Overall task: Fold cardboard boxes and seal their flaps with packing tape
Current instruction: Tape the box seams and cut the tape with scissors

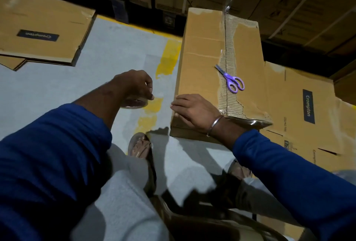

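Left hand (134, 84) curls its fingers round a tape roll (134, 103), holding it above the grey floor (57, 86), just left of the box. Far to its left lie flat boxes (38, 34), not yet folded. Whether a strip runs from the roll to the box cannot be told; if one does, it could twist or stick to itself as the roll travels, since the hand hangs apart from the box edge.

Right hand (190, 111) lies with fingers fairly straight on the near left edge of the box (204, 51), pressing down on it. That box stands on the floor with its top seam torn down to the corrugation. New tape may bond poorly on that ragged strip and lift later.

Scissors (232, 80) rest on the seam, right in the tape's likely path. A strip drawn along it could catch them or knock them off the box. To the right, another flat box (308, 105) lies against the standing one.
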